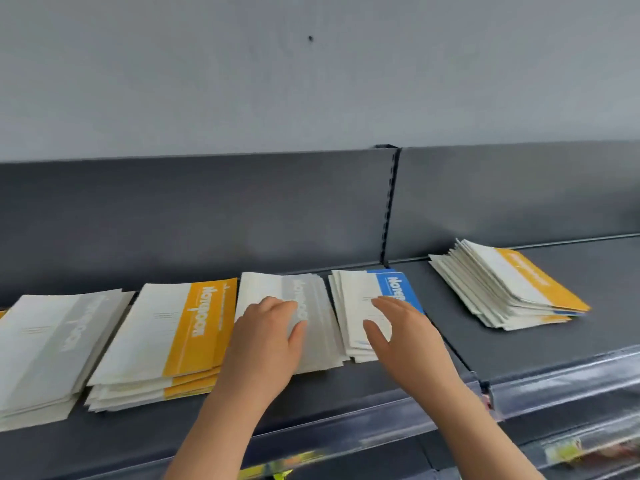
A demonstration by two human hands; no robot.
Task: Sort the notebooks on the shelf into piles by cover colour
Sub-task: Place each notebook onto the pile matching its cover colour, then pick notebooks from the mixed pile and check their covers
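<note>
Left hand [266, 337] on grey pile [323, 329], right hand [405, 336] over blue pile [353, 296] edge

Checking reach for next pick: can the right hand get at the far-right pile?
Probably yes: the right hand rests on the blue pile, and only bare shelf lies between it and the far-right pile.

left grey pile [52, 348] | yellow pile [166, 337] | middle grey pile [323, 341] | blue pile [356, 306] | untidy pile [509, 285] far right

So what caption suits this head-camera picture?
Sorting notebooks by colour: left grip on the grey pile, right grip at the blue pile, yellow pile alongside on the shelf.
</note>
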